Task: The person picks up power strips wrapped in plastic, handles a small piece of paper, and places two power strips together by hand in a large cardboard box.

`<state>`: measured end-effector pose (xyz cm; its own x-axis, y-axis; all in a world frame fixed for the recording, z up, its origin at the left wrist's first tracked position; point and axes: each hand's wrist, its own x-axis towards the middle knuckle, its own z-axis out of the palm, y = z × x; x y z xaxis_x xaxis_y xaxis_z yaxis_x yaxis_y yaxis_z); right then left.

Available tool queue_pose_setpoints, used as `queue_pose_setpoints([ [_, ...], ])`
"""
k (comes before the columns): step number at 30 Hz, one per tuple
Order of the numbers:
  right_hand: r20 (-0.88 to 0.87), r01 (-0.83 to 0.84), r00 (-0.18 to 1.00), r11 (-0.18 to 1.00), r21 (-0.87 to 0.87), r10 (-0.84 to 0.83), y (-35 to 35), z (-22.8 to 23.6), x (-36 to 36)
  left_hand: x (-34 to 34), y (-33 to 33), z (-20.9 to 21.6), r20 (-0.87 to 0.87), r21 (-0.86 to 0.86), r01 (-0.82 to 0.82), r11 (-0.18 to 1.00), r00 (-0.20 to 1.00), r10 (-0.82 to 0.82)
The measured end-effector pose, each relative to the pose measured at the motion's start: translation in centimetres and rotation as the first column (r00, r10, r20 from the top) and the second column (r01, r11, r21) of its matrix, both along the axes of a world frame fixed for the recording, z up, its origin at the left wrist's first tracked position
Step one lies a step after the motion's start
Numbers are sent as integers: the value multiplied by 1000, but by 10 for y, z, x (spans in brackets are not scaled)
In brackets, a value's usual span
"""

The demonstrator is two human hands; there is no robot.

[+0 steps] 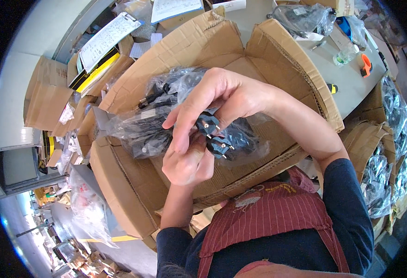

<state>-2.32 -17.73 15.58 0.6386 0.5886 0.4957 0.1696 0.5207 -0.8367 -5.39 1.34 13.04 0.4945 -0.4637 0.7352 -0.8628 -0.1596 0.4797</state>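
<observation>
Both of my hands meet over an open cardboard box [134, 185]. My right hand [222, 95] reaches from above and pinches a black power plug [206, 125] with metal pins. My left hand [187, 162] comes from below and grips a second black plug [219, 146] beside it. Both plugs belong to black cables in clear plastic bags [145, 127] that I hold up over the box, trailing to the left. A further bagged cable [247, 141] lies under my right wrist.
More bagged black cables fill boxes at the right [388, 153] and lie on the grey table [351, 83] at the top. Papers on a clipboard [106, 39] and flattened cardboard [48, 99] sit at the left. An orange tool [365, 66] rests on the table.
</observation>
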Motion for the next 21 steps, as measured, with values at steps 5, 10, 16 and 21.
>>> queue_pose_setpoints([
  [5, -64, -9, 998, 1000, 20, 10, -1, 1, -2, 3, -6, 0, -2, -119, 83, 989, 997, -83],
  [10, -141, -99, 984, 992, 77, 109, 0, -1, 0, -1, -8, 4, -128, -83, 57, 995, 989, -67],
  [16, -125, -169, 974, 975, 143, 187, 2, -2, 1, -4, -6, 5, -55, 28, 24, 999, 998, -23],
  [21, -139, -251, 949, 946, 203, 281, 2, -3, 2, -6, -6, 3, -2, 21, 28, 999, 1000, -28],
])
